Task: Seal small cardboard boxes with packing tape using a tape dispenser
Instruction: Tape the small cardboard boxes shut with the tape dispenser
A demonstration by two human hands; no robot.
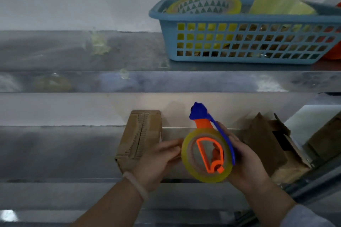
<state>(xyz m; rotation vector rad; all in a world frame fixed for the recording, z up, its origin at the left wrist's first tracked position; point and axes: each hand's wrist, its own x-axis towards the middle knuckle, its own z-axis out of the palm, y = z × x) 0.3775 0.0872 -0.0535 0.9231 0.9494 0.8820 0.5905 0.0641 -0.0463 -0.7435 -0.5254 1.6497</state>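
Note:
An orange and blue tape dispenser (pixel 207 145) with a yellowish roll of clear tape is held above the steel table, its blue cutter end pointing away from me. My right hand (pixel 245 160) grips it from the right, fingers curled round the roll and blue guard. My left hand (pixel 158 160) lies with straight fingers against the roll's left edge. Behind my left hand stands a small closed cardboard box (pixel 140 134). A second cardboard box (pixel 273 145) with open flaps sits to the right of the dispenser.
A steel shelf (pixel 110 79) runs above the table. On it at the right stands a blue plastic basket (pixel 249 42) holding several tape rolls. Something orange shows at the basket's right end. Flat pieces lie at the far right edge.

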